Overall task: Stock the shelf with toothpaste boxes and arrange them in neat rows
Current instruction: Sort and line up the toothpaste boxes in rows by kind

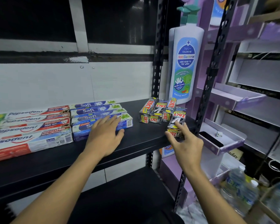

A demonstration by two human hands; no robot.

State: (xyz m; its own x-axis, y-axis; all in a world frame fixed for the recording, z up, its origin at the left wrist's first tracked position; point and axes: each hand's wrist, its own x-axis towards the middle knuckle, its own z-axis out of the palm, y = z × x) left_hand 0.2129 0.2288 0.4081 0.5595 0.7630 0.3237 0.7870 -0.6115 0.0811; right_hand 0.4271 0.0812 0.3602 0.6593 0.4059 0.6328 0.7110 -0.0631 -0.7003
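Head view: a person's left hand (103, 135) lies flat on the nearest of four Safi boxes (95, 113), its fingers (106, 121) straight and lightly spread across the blue carton. The right hand (187, 143) pinches the front Zact box (176, 121) between thumb and curled fingers at its near end. Both hands reach over a black metal shelf (136, 143). The Safi boxes lie lengthwise in a row running front to back at the middle of the shelf. Touching them on the left, four red-and-white Pepsodent boxes (31, 131) lie in the same order. Three more Zact boxes (157, 112) lie side by side at the right rear, end-on to the camera, with the held one just in front of them near the shelf's right edge. Bare black surface separates the Safi row from the Zact group. A white panelled wall (55, 81) closes the back, dark above. Perforated black posts (158, 62) frame the unit, and a lower shelf (128, 191) shows beneath. Beyond the right post stands a tall cardboard wash bottle (186, 62) on a purple display rack (233, 97), with blurred water bottles (238, 188) on the floor nearby.
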